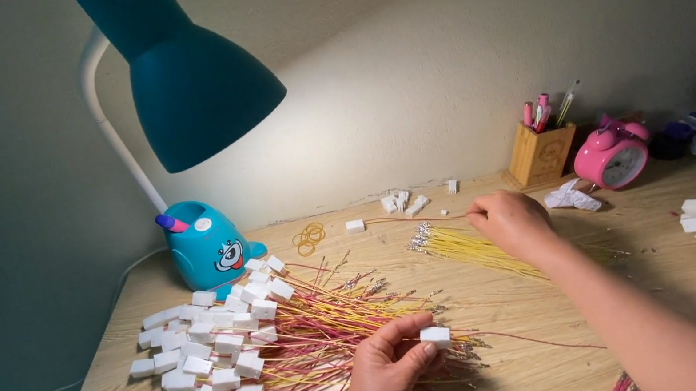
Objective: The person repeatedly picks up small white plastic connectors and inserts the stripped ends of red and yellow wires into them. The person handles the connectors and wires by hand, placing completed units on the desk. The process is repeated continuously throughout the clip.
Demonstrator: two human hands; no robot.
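While the blue desk lamp (190, 82) lit the wooden table (566, 355), the person's left hand (387, 377) was closed in a light pinch, thumb and fingertips gripping a small white connector block (435, 335) near the table's front edge, just above the spread of finished wire pieces. The right hand (508, 221) reached farther back, its fingers drawn together on the end of a thin red wire (409, 218), which ran leftward from the fingers toward a lone white block (355, 226). Its long axis lay almost level across the table, left to right. Just in front of that hand lay a bundle of yellow wires (472, 251), their metal-tipped ends pointing to the upper left and their length slanting down to the right under the forearm. The held block looked light, rigid and smooth, so a pinch on its flat sides probably suited it best. The wire appeared limp and very light, likely to bend or slip, and was probably best held close to its end. To the left, a heap of white blocks with red and yellow leads (233, 345) fanned out, blocks on the left and free ends pointing right.
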